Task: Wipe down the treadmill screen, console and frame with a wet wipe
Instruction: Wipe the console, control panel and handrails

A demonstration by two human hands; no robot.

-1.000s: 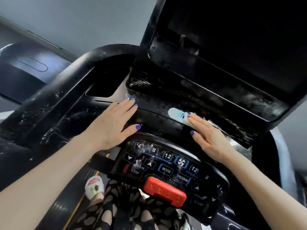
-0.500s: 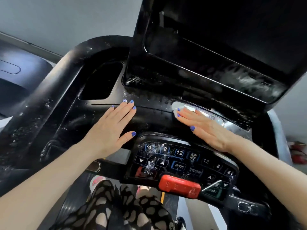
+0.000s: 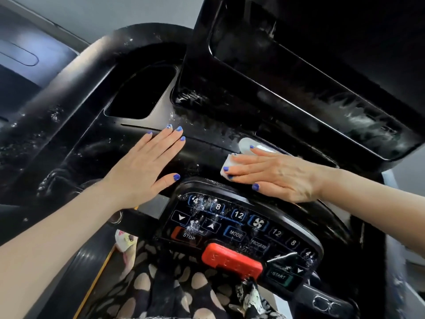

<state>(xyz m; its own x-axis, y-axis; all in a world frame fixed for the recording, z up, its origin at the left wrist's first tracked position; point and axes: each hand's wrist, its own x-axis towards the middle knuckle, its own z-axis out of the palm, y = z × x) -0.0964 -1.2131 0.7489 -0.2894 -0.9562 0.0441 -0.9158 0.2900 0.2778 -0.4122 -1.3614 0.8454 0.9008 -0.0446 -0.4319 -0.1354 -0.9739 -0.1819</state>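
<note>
The right hand (image 3: 278,174) lies flat, fingers straight, pressing a white wet wipe (image 3: 230,163) onto the black console (image 3: 202,155) just right of centre in the frame; only the wipe's edge peeks out past the fingertips. The left hand (image 3: 147,166) rests flat and spread on the console left of centre, holding nothing. I'd judge the job partly done: streaks and foamy droplets show on the lower edge of the screen (image 3: 322,72) at upper right, on the curved frame (image 3: 69,95) at upper left and on the button panel (image 3: 239,229) at lower centre, so those have been wetted but look unfinished. The panel reads 4, 8, 12, STOP, MODE, PROGRAM, START, with something like INCLINE under the arrows. The lettering on the red safety key (image 3: 232,261) is too faint to read
</note>
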